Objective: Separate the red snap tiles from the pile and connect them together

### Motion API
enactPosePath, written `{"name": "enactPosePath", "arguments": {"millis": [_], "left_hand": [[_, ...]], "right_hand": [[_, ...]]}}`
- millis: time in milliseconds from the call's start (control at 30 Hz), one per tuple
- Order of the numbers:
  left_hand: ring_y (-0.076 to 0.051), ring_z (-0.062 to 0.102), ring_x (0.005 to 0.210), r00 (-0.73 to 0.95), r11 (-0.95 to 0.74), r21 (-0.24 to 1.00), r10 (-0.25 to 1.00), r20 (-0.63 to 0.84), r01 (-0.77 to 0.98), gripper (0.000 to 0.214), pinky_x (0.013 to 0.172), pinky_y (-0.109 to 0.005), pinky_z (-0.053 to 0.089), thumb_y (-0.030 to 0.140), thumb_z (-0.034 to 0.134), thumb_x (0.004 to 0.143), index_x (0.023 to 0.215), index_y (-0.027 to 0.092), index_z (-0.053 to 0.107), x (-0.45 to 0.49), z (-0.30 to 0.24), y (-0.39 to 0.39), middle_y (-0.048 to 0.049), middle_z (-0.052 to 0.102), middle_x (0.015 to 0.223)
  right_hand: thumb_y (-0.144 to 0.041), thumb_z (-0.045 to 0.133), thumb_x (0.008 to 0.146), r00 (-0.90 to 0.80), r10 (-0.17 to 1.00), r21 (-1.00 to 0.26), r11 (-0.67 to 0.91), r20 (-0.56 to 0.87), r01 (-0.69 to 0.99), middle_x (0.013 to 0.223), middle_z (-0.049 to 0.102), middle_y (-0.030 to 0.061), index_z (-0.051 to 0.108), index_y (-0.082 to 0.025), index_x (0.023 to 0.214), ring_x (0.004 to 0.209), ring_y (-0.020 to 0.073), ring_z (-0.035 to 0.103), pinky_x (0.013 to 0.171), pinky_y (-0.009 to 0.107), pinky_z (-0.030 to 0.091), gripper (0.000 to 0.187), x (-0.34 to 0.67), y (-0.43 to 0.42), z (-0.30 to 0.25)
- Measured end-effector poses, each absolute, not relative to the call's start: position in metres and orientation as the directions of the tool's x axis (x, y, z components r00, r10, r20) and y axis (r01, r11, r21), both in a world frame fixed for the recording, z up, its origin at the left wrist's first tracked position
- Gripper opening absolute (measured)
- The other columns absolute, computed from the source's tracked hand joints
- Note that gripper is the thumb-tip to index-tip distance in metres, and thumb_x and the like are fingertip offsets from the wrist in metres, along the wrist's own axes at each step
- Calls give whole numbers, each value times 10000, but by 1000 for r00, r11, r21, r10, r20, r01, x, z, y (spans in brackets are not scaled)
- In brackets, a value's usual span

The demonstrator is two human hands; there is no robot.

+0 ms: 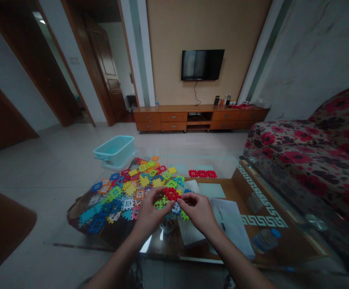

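A red piece (171, 194) is held just above the right side of the pile of coloured pieces (129, 188). One edge is pinched between thumb and fingers by the left hand (151, 209) and the other is gripped at the fingertips by the right hand (200, 209), presumably so that it can be steadied from both sides. A row of red pieces (202, 174) is set apart, right of the pile, perhaps to be kept from mixing with it. The pile itself is spread loosely over a glass-topped table (168, 248); to its right are seen papers (234, 226) and a bottle (266, 241), though whether on or under the glass cannot be told. Beyond the pile are placed a turquoise tub (124, 152), a wooden cabinet (173, 117) and a wall-mounted television (202, 65), with a flowered sofa (301, 140) well to its right
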State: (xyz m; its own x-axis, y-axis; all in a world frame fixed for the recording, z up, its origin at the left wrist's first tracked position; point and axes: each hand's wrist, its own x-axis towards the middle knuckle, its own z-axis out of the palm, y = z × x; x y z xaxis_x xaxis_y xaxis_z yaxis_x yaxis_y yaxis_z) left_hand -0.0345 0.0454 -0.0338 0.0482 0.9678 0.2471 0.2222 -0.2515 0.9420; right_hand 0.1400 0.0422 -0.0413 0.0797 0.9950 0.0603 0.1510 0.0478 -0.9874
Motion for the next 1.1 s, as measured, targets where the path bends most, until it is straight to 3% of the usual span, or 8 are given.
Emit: {"name": "enactPosePath", "arguments": {"millis": [367,567,667,767,900,1000,1100], "left_hand": [[-248,660,1084,60,-217,955,976,209,204,544,942,-424,547,344,759,744,1234,189,580,-35,-38,46,-134,628,1267],[-212,663,990,68,-181,934,983,168,307,469,878,-372,546,366,738,746,1145,179,576,-32,-37,44,-106,649,1170],[-181,644,878,213,-222,867,967,139,446,312,782,-309,525,342,702,767,1014,178,607,-30,-35,38,-60,671,1010],[-154,603,780,478,-312,774,878,13,551,214,693,-254,477,324,690,760,910,184,626,-24,-39,28,-20,657,878],[-168,616,817,719,-485,635,675,-164,601,215,677,-240,456,355,710,721,872,209,665,-14,-57,13,-24,674,938],[-197,651,765,760,-549,539,560,-331,639,249,638,-264,474,418,709,708,866,225,706,-6,-74,7,-35,710,885],[-241,682,737,724,-571,446,528,-444,689,290,631,-304,506,465,722,676,843,230,744,1,-84,5,-55,735,809]], "right_hand": [[-399,707,743,133,982,-964,96,132,250,759,741,89,736,-147,843,656,205,672,613,308,534,273,144,44,-40],[-417,679,757,182,956,-910,144,229,389,734,739,70,747,-159,844,618,193,657,586,293,519,280,160,51,-35],[-440,659,767,233,935,-881,139,267,452,741,745,70,750,-163,858,628,198,667,602,299,525,305,174,58,-35],[-449,655,756,291,906,-847,121,307,517,735,749,71,751,-164,845,645,208,684,638,309,537,314,193,66,-38],[-466,659,728,362,877,-803,44,316,594,743,756,75,757,-163,845,667,226,702,663,314,539,339,230,80,-48],[-486,661,714,439,846,-797,-29,302,603,745,759,89,762,-164,819,712,249,717,694,317,537,353,265,91,-60],[-506,651,721,533,802,-785,-136,270,604,765,762,100,769,-159,854,760,270,722,709,323,524,390,300,102,-72]]}}
